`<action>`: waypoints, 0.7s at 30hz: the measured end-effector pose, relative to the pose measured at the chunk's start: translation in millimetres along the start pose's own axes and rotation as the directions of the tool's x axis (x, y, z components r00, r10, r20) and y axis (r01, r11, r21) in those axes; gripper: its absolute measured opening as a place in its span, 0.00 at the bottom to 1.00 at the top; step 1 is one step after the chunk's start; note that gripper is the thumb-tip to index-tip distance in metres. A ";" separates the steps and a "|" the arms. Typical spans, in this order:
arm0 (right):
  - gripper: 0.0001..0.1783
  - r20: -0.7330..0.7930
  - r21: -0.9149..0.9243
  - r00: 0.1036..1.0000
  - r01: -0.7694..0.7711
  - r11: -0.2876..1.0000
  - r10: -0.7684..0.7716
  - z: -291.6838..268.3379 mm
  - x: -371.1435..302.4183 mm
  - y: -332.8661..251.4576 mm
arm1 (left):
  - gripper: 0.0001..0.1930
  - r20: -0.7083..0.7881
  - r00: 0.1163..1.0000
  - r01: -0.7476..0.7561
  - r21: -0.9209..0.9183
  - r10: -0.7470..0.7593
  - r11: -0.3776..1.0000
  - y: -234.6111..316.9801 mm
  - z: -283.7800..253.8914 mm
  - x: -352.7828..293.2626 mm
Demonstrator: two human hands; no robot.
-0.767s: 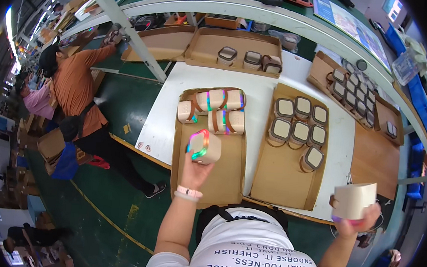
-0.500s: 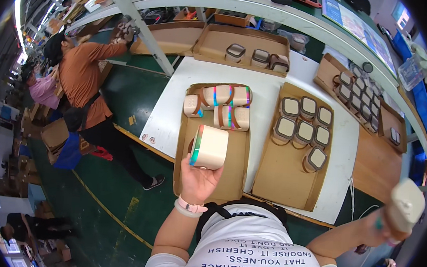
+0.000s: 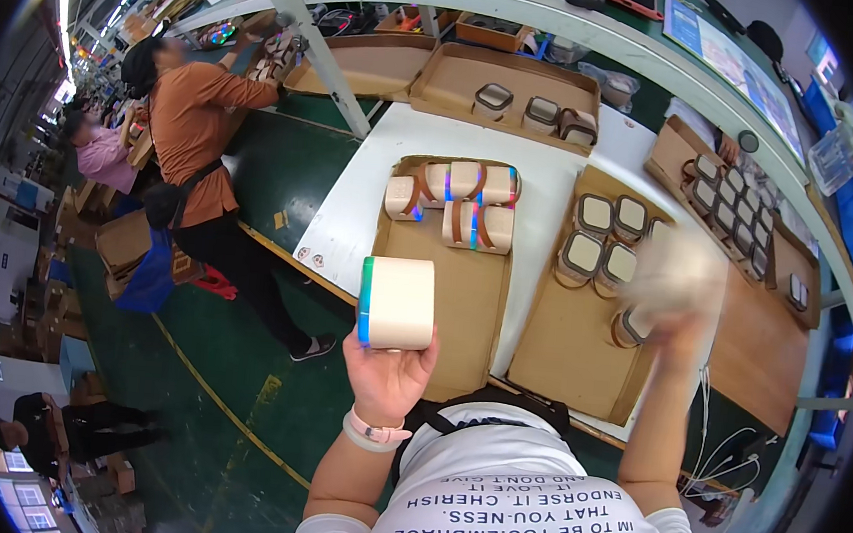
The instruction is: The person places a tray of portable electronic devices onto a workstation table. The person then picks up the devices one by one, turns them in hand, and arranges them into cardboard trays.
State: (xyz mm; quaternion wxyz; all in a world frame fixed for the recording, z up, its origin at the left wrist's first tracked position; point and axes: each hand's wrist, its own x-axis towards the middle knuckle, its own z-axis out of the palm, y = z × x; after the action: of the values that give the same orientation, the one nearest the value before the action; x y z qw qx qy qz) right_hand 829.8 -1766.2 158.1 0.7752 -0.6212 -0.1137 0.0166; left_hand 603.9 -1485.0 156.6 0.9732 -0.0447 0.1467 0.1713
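Left hand [image 3: 388, 374] at lower centre of frame, fingers curled up around underside of cream rounded box with rainbow-edged rim [image 3: 397, 303]; fingertips hidden behind it. Box hovered over near end of brown cardboard tray [image 3: 472, 300], below finished cream boxes with brown bands [image 3: 471, 205]. Right hand [image 3: 681, 322] at centre right, smeared by motion; pale blurred object [image 3: 675, 271] above it, over second cardboard tray [image 3: 566, 343]; grip impossible to judge.
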 end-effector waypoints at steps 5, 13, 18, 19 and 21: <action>0.44 0.842 -0.536 0.436 0.617 0.576 0.317 36.1 -49.7 105.9 | 0.30 0.059 0.997 -0.044 0.044 0.041 0.998 8.0 -4.1 -11.4; 0.43 0.491 -0.848 0.732 0.526 0.066 0.473 -19.7 21.1 155.0 | 0.32 0.062 0.993 -0.106 0.071 0.102 0.992 3.8 -11.5 -24.1; 0.39 0.387 -0.805 0.873 0.477 -0.353 0.296 -23.2 19.2 159.4 | 0.30 0.041 0.985 -0.173 0.252 0.169 0.952 -8.3 4.7 -24.5; 0.36 0.419 -0.823 0.899 0.436 -0.365 0.128 -26.9 15.7 177.3 | 0.30 0.041 0.979 -0.204 0.337 0.202 0.919 -13.2 7.1 -21.4; 0.38 0.384 -0.909 0.846 0.416 -0.008 0.371 34.8 4.0 138.8 | 0.29 0.109 0.917 -0.350 0.678 0.383 0.646 -10.6 -10.5 -16.6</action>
State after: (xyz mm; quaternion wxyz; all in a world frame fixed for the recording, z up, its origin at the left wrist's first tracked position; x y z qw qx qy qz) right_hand 843.0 -1700.6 31.6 0.0299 -0.9457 -0.3111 0.0890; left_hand 589.8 -1501.6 152.0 0.8613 0.3442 0.2270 0.2969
